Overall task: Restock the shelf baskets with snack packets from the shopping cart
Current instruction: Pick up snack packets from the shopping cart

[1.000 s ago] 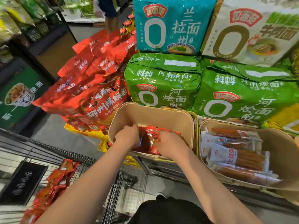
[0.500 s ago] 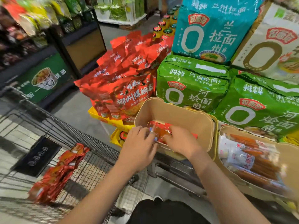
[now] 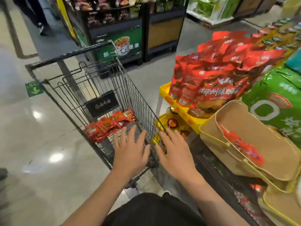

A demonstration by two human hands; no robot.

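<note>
A black wire shopping cart (image 3: 130, 88) stands on my left with several red snack packets (image 3: 109, 125) lying on its floor. My left hand (image 3: 130, 149) hovers over the cart's near end, fingers spread, holding nothing. My right hand (image 3: 175, 152) is beside it over the cart's right rim, also spread and empty. To the right a tan shelf basket (image 3: 241, 121) holds a few red snack packets (image 3: 244, 148).
Large red bags (image 3: 216, 79) stand on a yellow tray (image 3: 179, 108) beside the basket, with green noodle packs (image 3: 275, 103) behind it. Jars (image 3: 172, 123) sit on a lower yellow shelf. A dark display stand (image 3: 123, 38) lies beyond the cart. Another person's legs (image 3: 37, 15) show far left.
Both hands have left the tan basket, releasing the packets there, and swung left over the cart. My view has turned left toward the cart.
</note>
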